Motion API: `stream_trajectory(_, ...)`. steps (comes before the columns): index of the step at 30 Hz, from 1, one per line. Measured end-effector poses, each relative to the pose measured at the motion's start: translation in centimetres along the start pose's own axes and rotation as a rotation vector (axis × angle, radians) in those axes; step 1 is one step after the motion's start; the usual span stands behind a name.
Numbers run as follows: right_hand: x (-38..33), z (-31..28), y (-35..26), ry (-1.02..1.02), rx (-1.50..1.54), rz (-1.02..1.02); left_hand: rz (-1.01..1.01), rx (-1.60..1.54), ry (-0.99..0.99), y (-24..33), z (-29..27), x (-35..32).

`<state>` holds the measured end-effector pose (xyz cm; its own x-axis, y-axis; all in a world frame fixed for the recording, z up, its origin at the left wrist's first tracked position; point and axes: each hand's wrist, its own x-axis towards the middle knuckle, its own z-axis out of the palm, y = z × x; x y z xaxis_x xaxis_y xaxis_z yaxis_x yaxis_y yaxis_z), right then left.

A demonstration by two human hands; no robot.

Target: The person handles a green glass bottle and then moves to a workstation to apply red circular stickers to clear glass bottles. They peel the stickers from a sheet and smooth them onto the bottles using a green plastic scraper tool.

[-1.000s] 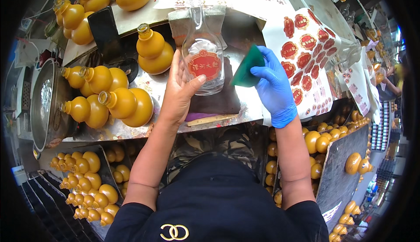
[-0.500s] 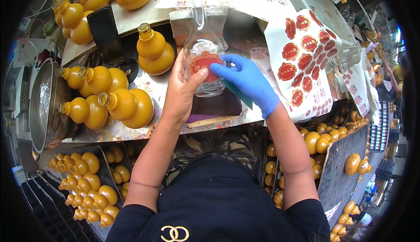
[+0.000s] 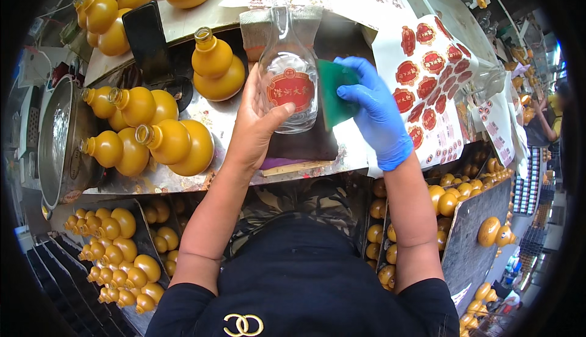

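Observation:
My bare left hand [image 3: 259, 114] is closed around the lower left side of a clear glass bottle [image 3: 308, 65], its thumb lying over the edge of a red label [image 3: 287, 87] on the bottle's front. The bottle's long neck points away from me. In a blue glove, my right hand [image 3: 381, 120] grips a flat green scraper-like card [image 3: 332, 96] between thumb and fingers. That card stands beside the bottle's right side; whether the two touch is hard to tell. Below the bottle lies a dark folded cloth [image 3: 311, 145].
Yellow gourd-shaped bottles [image 3: 217, 71] stand and lie to the left, near a metal pan [image 3: 58, 142] and a propped phone [image 3: 146, 41]. Sheets of red labels [image 3: 421, 87] hang at the right. Crates of yellow gourd bottles [image 3: 116, 264] flank my legs.
My right hand has moved off the label to the right, turning the green card into fuller view. The label shows more fully; my left hand still holds the bottle.

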<state>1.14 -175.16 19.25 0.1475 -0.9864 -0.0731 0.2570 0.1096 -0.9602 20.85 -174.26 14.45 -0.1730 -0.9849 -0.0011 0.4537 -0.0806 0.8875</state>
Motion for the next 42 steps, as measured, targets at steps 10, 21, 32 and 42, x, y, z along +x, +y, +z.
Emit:
stream_trajectory(10, 4.3, 2.8, -3.2, -0.247, -0.884, -0.637, 0.011, -0.019, -0.027, 0.3, 0.2, 0.0)
stream_trajectory(21, -2.9, 4.1, 1.1, 0.103, -0.703, -0.438, 0.008, 0.292, 0.072, 0.8, -0.3, 0.9)
stream_trajectory(32, -1.4, 3.2, 5.7, 0.343, -0.327, -0.172, 0.0, 0.399, 0.043, -0.2, -0.3, 1.3)
stream_trajectory(42, -2.5, 2.9, 4.0, 0.461, -0.421, -0.368, 0.031, 0.323, -0.016, 0.4, -0.3, 1.2)
